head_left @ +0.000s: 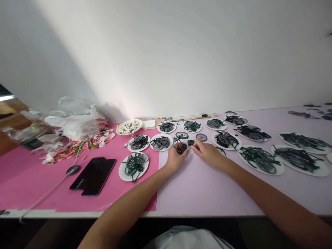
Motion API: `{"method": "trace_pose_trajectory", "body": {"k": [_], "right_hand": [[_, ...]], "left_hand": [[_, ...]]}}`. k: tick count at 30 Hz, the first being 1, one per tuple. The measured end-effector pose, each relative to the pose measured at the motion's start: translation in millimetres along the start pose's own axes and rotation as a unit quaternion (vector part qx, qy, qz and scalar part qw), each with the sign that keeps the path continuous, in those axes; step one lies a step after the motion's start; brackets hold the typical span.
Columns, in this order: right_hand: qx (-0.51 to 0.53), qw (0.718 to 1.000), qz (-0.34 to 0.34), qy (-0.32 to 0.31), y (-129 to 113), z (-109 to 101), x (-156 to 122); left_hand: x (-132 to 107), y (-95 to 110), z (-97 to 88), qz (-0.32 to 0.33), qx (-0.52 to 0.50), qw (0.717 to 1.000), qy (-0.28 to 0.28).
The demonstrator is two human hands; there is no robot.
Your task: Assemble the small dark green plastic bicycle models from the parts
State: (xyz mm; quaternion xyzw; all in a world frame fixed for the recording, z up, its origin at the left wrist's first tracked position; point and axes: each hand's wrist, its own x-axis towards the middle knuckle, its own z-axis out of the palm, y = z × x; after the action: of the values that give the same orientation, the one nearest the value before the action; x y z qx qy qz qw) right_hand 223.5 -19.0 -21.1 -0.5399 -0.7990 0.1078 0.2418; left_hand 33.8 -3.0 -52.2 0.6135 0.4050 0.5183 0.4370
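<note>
My left hand is closed round a small dark green toy bicycle frame held just above the table. My right hand pinches a thin silvery tool, its tip at the frame. A small green part lies just behind the fingers. Two loose grey wheels lie a little farther back.
Several white plates with green and black bicycle parts spread across the pink and lilac table top. A black phone and a grey cable lie at the left, with plastic bags and pink scraps behind.
</note>
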Motion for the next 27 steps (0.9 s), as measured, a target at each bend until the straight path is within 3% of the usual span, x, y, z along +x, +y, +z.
{"method": "trace_pose_trajectory", "body": {"k": [9,27], "right_hand": [[-0.077,0.997,0.003,0.015,-2.5,4.8,2.2],[0.075,0.997,-0.014,0.017,-2.0,2.7,0.7]], "left_hand": [[-1.4,0.2,0.2,0.005,0.008,1.0,-0.002],[-2.0,6.3,-2.5,0.03,0.012,0.999,0.005]]}}
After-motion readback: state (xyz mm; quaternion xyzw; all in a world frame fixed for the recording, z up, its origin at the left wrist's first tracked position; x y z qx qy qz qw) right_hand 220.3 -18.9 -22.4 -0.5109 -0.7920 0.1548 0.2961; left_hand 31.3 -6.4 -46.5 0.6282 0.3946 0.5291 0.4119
